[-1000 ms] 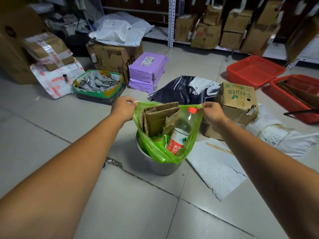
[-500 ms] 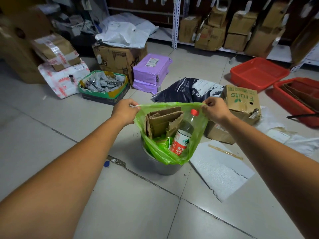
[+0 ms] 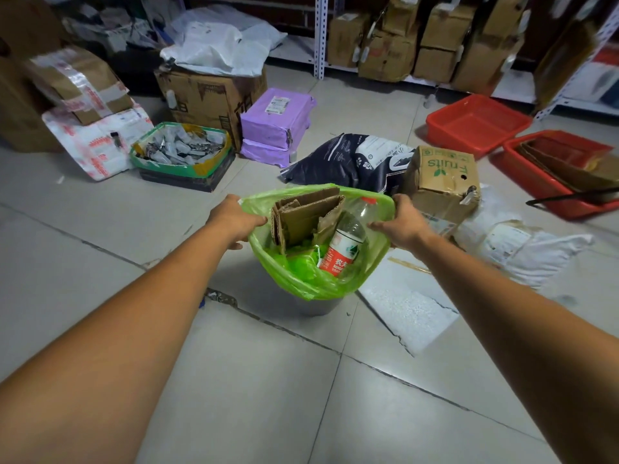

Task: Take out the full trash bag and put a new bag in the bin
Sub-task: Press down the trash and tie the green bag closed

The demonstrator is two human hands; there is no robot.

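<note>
— Where is the full bag, and how is it held?

— The green bag (image 3: 301, 279) is seated in the grey bin (image 3: 320, 308) on the floor (image 3: 268, 380), with its mouth stretched wide. On the left the rim is gripped by the left hand (image 3: 234, 220), its fingers (image 3: 256, 218) curled over the film. On the right it is gripped by the right hand (image 3: 407, 224), with the thumb laid inward across the rim. The other fingers of that hand are hidden behind it, so how they lie cannot be told.

— How should the lift be done?

— Both sides are best raised together and straight up, so that the load is held level. The cardboard (image 3: 306, 217) stands tall toward the far side and the bottle (image 3: 346, 244) leans beside it. Either could be tipped out by a tilt.

— Is the film at risk?

— The film looks thin. It could be pierced by the cardboard corners if the bag is jerked, so a slow pull is advised. The bin may be dragged up with the bag, and in that case it should be steadied. The mouth is best gathered shut once the bag is lifted free.
</note>
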